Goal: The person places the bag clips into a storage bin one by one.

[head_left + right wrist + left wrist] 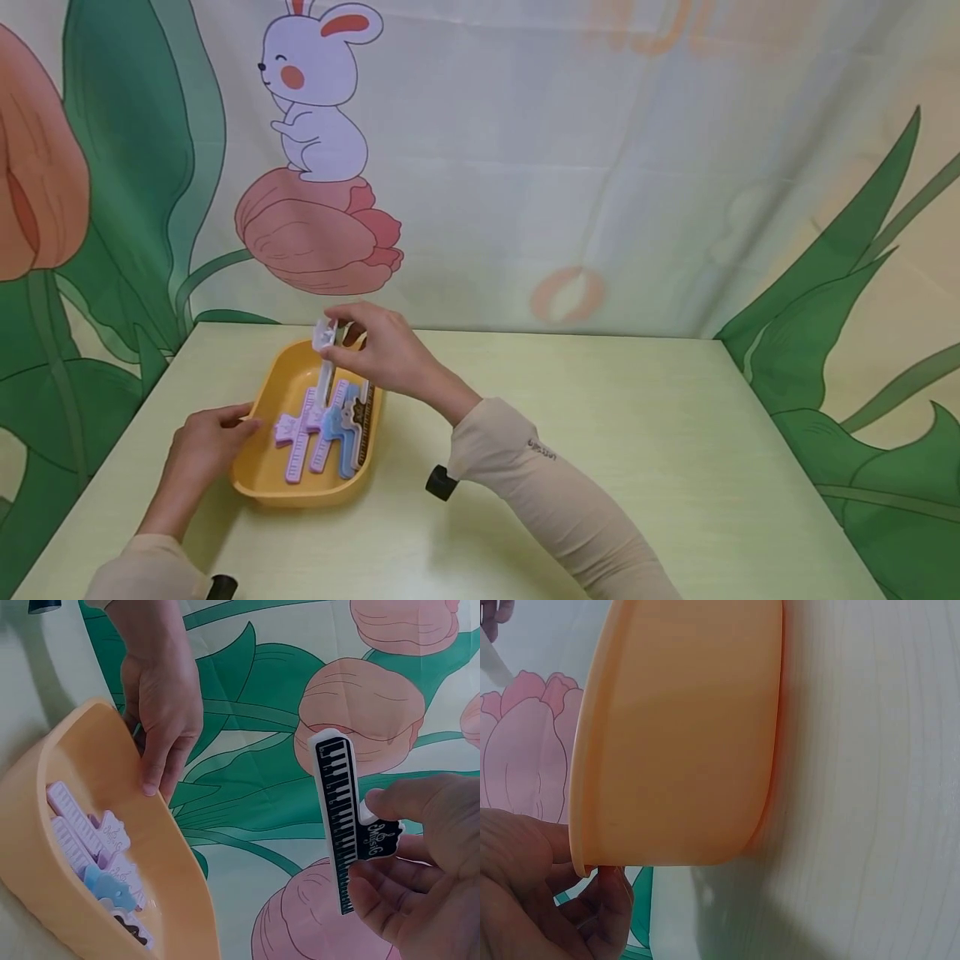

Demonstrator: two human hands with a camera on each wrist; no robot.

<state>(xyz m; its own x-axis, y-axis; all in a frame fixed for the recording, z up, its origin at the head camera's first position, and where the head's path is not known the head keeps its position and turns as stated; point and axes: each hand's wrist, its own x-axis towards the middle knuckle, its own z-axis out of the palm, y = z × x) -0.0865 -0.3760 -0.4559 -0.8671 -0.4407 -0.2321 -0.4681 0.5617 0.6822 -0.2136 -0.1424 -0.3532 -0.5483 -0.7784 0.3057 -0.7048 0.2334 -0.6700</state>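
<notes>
My left hand (206,446) pinches the left rim of a yellow-orange plastic tray (292,500); the left wrist view shows the thumb and fingers at the rim of the tray (682,750). Above the far end of the tray, my right hand (382,348) holds a white clip (324,337) between thumb and fingers. In the right wrist view this clip (341,825) has a black face with piano keys and the word "Music" on its tab. Inside the tray lie several similar clips: purple ones (297,454), a blue one (347,454) and a dark keyboard-print one (364,433).
The tray stands at the left of a pale wood-look table (600,467). Behind the table hangs a printed cloth (480,167) with a rabbit, tulips and leaves. A black band piece (441,483) shows at the right wrist.
</notes>
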